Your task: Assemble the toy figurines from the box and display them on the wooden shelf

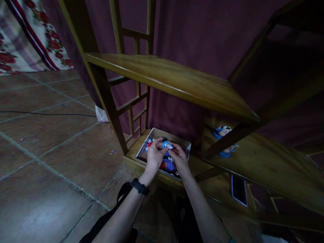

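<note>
Between the fingertips of both hands is a small blue and white figurine (167,145). My left hand (155,153), with a dark band on its wrist, grips it from the left. On the other side my right hand (179,158) pinches it with thumb and fingers. Both hands are just above an open cardboard box (181,136) on the low wooden shelf. Inside the box lie several small colourful figures, among them a purple and blue piece (169,166); my hands hide part of them.
An upper wooden shelf (162,72) juts out above the box. Two blue-based figurines (222,131) stand on the shelf to the right, partly behind a slanting post. A phone (239,189) lies lower right. Tiled floor (63,162) stretches left, crossed by a black cable (50,113).
</note>
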Action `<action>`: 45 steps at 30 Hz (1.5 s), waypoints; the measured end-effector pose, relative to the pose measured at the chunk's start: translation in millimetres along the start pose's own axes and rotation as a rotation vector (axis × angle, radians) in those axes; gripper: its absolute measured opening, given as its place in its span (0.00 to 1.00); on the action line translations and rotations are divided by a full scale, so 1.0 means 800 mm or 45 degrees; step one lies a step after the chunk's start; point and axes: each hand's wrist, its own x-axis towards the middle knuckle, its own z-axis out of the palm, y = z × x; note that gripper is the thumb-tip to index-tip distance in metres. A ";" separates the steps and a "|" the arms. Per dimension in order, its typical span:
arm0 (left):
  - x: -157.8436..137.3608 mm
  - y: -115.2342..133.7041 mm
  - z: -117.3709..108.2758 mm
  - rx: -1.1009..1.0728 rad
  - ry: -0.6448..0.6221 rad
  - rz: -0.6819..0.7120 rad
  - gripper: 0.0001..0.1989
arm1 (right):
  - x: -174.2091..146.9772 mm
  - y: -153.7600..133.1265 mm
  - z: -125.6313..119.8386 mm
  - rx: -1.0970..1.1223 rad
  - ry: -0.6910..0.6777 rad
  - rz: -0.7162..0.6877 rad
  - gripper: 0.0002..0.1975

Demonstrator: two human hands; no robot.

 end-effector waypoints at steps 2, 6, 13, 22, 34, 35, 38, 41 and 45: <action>0.000 0.001 0.000 0.000 -0.027 0.014 0.20 | 0.002 0.001 -0.002 -0.141 0.019 -0.096 0.14; -0.002 0.004 -0.001 -0.065 -0.091 -0.093 0.16 | 0.005 0.005 -0.008 -0.405 0.121 -0.303 0.12; -0.006 0.010 -0.007 -0.239 -0.087 -0.408 0.13 | 0.001 -0.003 -0.011 -0.640 0.151 -0.406 0.10; -0.007 0.010 -0.009 -0.167 -0.039 -0.377 0.12 | -0.006 -0.009 -0.007 -0.734 0.055 -0.455 0.12; -0.004 -0.003 -0.011 -0.170 -0.023 -0.307 0.11 | -0.009 -0.005 -0.003 -0.778 0.058 -0.460 0.14; -0.003 -0.003 -0.012 -0.205 -0.017 -0.325 0.12 | -0.008 -0.004 -0.002 -0.756 0.055 -0.455 0.15; 0.003 -0.002 -0.016 -0.297 0.004 -0.403 0.11 | -0.005 -0.001 -0.001 -0.644 0.057 -0.424 0.16; 0.009 -0.003 -0.022 -0.349 0.017 -0.542 0.07 | -0.003 0.002 -0.003 -0.533 0.122 -0.383 0.15; 0.012 -0.004 -0.027 -0.388 -0.003 -0.694 0.03 | -0.001 0.001 -0.006 -0.288 0.125 -0.137 0.13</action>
